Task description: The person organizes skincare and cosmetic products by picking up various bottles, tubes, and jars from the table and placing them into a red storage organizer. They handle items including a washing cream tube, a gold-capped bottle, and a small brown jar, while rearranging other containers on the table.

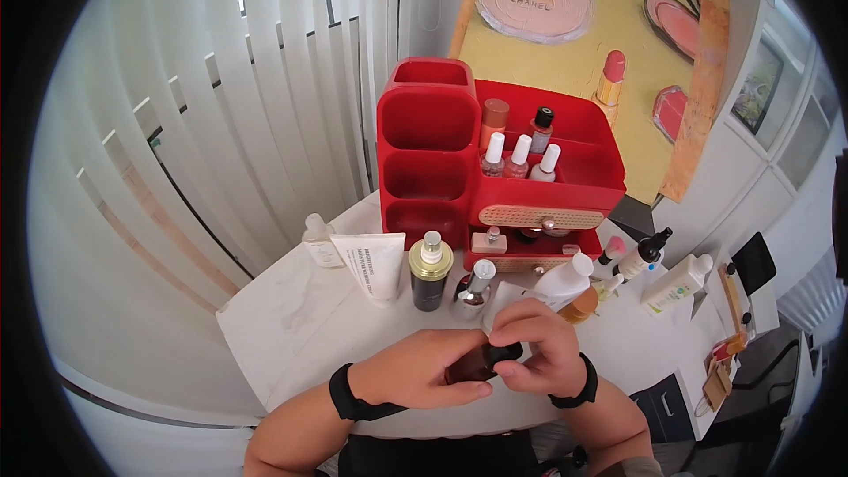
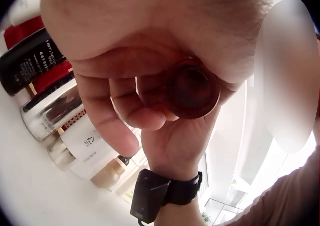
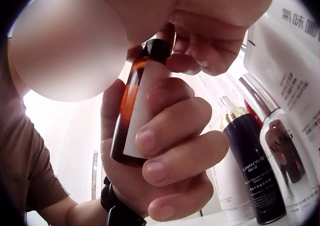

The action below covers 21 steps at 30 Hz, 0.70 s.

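In head view, left hand grips amber bottle at its three o'clock — right hand pinches black cap at nine.

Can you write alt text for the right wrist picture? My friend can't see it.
The left hand holds a small amber bottle with a white label while the right hand pinches its black cap. On the picture's right stand a dark bottle with a gold collar and a silver-capped bottle.

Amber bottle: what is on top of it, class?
A black cap, pinched by the right hand, tops the amber bottle; the mouth beneath is covered and cannot be seen.
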Tool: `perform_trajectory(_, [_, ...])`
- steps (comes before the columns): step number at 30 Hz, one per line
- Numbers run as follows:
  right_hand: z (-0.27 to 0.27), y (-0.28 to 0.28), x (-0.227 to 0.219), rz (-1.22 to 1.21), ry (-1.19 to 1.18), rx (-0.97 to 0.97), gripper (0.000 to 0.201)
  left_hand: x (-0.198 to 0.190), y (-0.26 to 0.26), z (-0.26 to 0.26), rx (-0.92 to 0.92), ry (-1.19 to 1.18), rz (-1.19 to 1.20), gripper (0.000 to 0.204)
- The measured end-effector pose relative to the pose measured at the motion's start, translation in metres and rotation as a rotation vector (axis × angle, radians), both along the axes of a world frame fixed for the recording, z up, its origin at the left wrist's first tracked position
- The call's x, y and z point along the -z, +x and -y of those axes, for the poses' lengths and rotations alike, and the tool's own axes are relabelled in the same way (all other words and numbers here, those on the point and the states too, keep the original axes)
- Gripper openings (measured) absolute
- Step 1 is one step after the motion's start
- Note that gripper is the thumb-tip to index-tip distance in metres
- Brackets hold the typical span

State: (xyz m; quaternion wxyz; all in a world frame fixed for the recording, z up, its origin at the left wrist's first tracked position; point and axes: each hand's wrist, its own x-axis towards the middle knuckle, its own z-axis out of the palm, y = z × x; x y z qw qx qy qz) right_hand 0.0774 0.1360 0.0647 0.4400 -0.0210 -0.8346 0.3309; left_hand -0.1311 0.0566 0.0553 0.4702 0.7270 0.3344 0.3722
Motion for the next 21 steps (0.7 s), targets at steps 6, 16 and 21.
perform_trajectory(6, [0.0021,-0.0011,0.0002,0.029,0.014,0.127,0.035,-0.0043,-0.0012,-0.0004,-0.004,0.026,-0.144,0.040])
perform_trajectory(16, [-0.0030,-0.0009,0.0033,0.155,0.189,0.249,0.041,-0.0084,-0.0026,0.0001,-0.003,0.055,-0.193,0.042])
perform_trajectory(21, [-0.0035,0.0006,0.0039,0.170,0.237,0.231,0.048,-0.0035,-0.0012,0.0006,-0.017,0.120,-0.190,0.040])
